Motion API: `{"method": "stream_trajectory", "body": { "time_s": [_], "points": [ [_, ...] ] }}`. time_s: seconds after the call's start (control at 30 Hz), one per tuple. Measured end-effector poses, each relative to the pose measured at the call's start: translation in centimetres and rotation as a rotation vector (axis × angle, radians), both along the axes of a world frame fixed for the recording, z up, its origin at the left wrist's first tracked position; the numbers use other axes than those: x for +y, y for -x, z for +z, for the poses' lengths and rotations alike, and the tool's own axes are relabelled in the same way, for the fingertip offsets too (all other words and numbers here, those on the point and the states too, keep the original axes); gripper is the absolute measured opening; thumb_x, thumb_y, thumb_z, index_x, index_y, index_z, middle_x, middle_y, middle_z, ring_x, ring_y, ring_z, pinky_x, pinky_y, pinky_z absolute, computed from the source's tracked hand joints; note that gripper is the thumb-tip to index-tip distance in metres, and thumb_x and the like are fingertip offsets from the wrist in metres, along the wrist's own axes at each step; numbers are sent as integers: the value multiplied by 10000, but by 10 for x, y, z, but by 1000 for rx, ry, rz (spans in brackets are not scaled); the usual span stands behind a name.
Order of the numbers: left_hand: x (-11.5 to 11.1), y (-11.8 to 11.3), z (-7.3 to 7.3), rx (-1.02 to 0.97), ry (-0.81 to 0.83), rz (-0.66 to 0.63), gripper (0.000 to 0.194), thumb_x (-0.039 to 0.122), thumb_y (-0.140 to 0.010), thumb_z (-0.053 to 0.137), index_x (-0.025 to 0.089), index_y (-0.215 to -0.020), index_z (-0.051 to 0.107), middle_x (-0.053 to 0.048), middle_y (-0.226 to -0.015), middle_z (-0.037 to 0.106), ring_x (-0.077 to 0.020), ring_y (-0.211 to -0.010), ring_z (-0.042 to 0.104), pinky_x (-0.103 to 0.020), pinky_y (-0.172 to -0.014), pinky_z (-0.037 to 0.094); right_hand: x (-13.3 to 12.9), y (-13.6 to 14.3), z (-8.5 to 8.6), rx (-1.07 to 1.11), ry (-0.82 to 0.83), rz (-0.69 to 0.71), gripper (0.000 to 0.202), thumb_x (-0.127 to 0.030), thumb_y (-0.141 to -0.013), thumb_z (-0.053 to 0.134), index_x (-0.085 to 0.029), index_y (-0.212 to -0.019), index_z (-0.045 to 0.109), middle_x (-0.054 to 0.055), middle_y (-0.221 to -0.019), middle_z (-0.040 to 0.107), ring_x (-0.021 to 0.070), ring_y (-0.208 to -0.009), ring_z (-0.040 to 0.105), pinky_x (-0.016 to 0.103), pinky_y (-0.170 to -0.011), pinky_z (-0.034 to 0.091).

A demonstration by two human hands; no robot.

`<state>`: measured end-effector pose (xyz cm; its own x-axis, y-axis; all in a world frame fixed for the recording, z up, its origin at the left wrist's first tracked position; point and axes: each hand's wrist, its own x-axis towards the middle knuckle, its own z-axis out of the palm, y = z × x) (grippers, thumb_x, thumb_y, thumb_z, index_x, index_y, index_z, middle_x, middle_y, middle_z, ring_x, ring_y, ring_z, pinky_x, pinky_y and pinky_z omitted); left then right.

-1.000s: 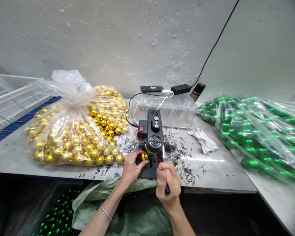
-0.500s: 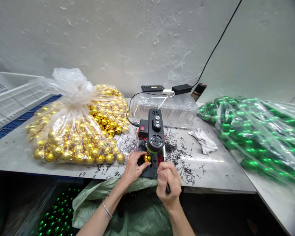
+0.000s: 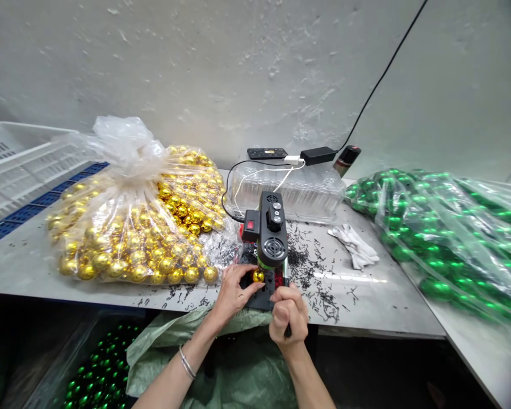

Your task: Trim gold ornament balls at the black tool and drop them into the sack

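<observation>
Two bare hands work at a black benchtop machine (image 3: 273, 227) with round slotted vents on its top. The left hand (image 3: 232, 289), thumb and forefinger parted only by the ball's width, pinches a shiny gold ball (image 3: 258, 276) directly under the machine's front head, above its dark base plate (image 3: 259, 301). The right hand (image 3: 290, 315) is closed in a fist around the black-gripped lever (image 3: 285, 274) at the machine's right side. A red rocker switch (image 3: 250, 224) sits on the box at the machine's left; its markings are too small to read. Silvery buttons (image 3: 276, 213) line the top, their symbols also illegible. Behind, on clear plastic packaging (image 3: 289, 193), lie a black power adapter (image 3: 318, 155) and a flat black bar (image 3: 267, 153) bearing a small pale label whose writing cannot be made out. A knotted clear bag of gold balls (image 3: 140, 244) stands to the left, bagged green balls (image 3: 434, 238) to the right. Black shreds (image 3: 323, 295) litter the tabletop near a crumpled white glove (image 3: 354, 246).
</observation>
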<state>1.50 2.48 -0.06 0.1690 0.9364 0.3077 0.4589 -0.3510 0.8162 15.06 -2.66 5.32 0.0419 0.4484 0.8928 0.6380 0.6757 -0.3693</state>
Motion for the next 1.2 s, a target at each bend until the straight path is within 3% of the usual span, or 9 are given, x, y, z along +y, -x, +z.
{"method": "stream_trajectory", "body": {
  "time_s": [0.17, 0.5, 0.6, 0.7, 0.77, 0.87, 0.97, 1.1, 1.2],
  "points": [
    [0, -1, -1, -15, 5, 5, 289, 396, -814, 727, 243, -1059, 709, -70, -1038, 731, -258, -994, 632, -440, -962, 438, 3, 1, -16, 57, -16, 9, 294, -209, -984, 347, -207, -706, 440, 2, -727, 514, 119, -634, 550, 360, -733, 534],
    [1, -1, -4, -37, -6, -3, 298, 381, -812, 727, 239, -1074, 706, -72, -1031, 730, -260, -996, 637, -435, -944, 450, 3, -3, -19, -74, 0, -2, 297, -191, -999, 314, -209, -728, 435, -22, -745, 504, 103, -681, 588, 368, -871, 524],
    [3, -1, -4, -41, -13, -5, 293, 384, -811, 727, 235, -1062, 707, -68, -1023, 735, -254, -983, 641, -444, -959, 445, 1, 0, -2, 18, 17, -4, 285, -148, -971, 349, -211, -705, 428, -18, -713, 495, 112, -650, 535, 341, -775, 513],
    [4, -2, -1, -43, -19, 3, 286, 380, -813, 720, 234, -1058, 708, -68, -1028, 738, -257, -984, 647, -468, -980, 439, -1, 5, 30, 138, 78, 1, 290, -83, -934, 402, -207, -673, 416, -10, -698, 489, 108, -624, 483, 257, -575, 409],
    [1, -1, 3, -49, -37, 29, 287, 377, -826, 708, 229, -1071, 704, -74, -1024, 737, -261, -986, 653, -479, -982, 448, -1, 7, 52, 176, 133, 4, 282, -66, -930, 417, -203, -684, 433, -5, -709, 499, 110, -640, 493, 255, -574, 394],
    [-15, 7, 10, -26, -101, 28, 297, 377, -853, 686, 225, -1108, 688, -88, -1035, 734, -269, -997, 660, -468, -957, 485, -2, 7, 69, 167, 171, 23, 276, -59, -930, 435, -200, -692, 444, -6, -720, 505, 107, -655, 504, 250, -589, 393],
    [-47, 20, 8, 41, -168, -81, 332, 356, -885, 654, 230, -1191, 647, -109, -1116, 720, -269, -1042, 664, -431, -929, 532, -3, 6, 67, 138, 165, 26, 267, -51, -926, 435, -199, -704, 448, -9, -718, 500, 106, -654, 503, 247, -584, 386],
    [-97, 34, -16, 184, -185, -231, 382, 306, -917, 601, 246, -1293, 577, -116, -1215, 685, -243, -1107, 662, -373, -946, 562, -3, 5, 53, 117, 133, 36, 268, -42, -922, 425, -200, -706, 439, -9, -716, 491, 104, -646, 491, 246, -585, 389],
    [-115, 39, -28, 315, -229, -265, 433, 343, -897, 627, 247, -1315, 569, -128, -1257, 662, -259, -1092, 673, -379, -888, 596, -3, 5, 49, 98, 117, 30, 259, -34, -916, 415, -200, -720, 448, -3, -729, 495, 104, -633, 481, 247, -573, 387]
  ]
}}
